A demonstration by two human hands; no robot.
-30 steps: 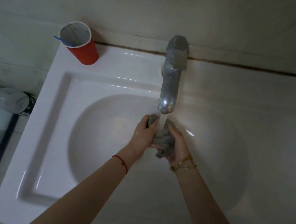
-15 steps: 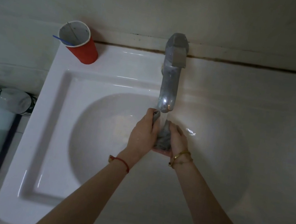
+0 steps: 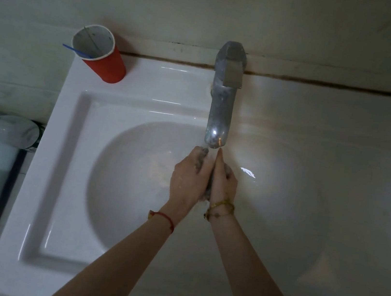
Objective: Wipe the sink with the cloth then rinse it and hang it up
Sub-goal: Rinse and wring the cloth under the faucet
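My left hand (image 3: 188, 177) and my right hand (image 3: 224, 182) are pressed together just below the spout of the metal tap (image 3: 223, 101), over the round bowl of the white sink (image 3: 117, 187). Between the palms sits the grey cloth (image 3: 208, 188), squeezed small and almost hidden. Only grey slivers of it show at the fingertips and near the wrists. Both hands curl round the cloth. A thin stream of water falls from the spout onto the fingertips.
A red cup (image 3: 102, 54) with a blue stick in it stands on the sink's back left corner. A pale bottle (image 3: 7, 128) lies left of the sink. The tiled wall runs along the back.
The hands have closed together round the cloth. A second ago it hung in a loose bunch between them; now it is squeezed nearly out of sight under the tap.
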